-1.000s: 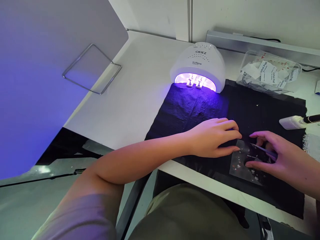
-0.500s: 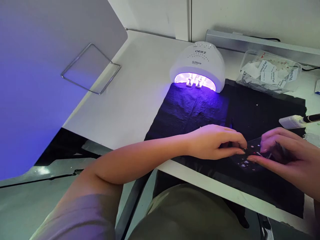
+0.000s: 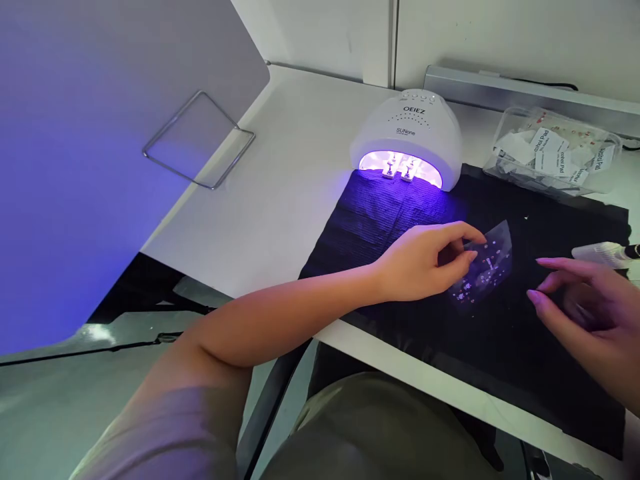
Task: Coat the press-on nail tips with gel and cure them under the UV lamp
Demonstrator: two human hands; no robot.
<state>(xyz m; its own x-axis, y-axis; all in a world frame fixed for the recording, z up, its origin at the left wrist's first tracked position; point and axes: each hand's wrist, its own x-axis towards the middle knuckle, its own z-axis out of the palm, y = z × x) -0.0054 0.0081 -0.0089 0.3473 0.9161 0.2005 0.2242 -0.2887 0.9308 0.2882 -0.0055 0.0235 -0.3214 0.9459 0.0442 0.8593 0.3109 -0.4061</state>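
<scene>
L hand (image 3: 425,263), in front of the white dome-shaped plastic lamp (image 3: 407,133), pinches the edge of a thin see-thru plastic sheet (image 3: 493,263) w/ tiny pale decals, thumb + index finger nearly closed on it. Sheet is in front & a bit R of lamp, tilted; can't tell if its lower edge touches the black textured cloth (image 3: 560,223) under it. R hand (image 3: 583,303) is farther out, front-R of lamp, apart from sheet: thumb & index tips stand apart, modest gap b/w them; inside of palm too dim to read.

Lamp is lit purple; 2 small white blocks (image 3: 390,170) w/ shiny metallic tops sit in its mouth. Just R of lamp: clear rectangular plastic tub (image 3: 603,177) w/ white paper packets (image 3: 553,162) marked "Alcohol Pad". Well R & nearer than lamp: whitish translucent container (image 3: 595,253) w/ black end, lying near R hand. L of lamp: bent silver wire frame (image 3: 213,187) on a big flat grey panel (image 3: 100,133). Behind-R of lamp: long silver-grey bar (image 3: 525,98).
</scene>
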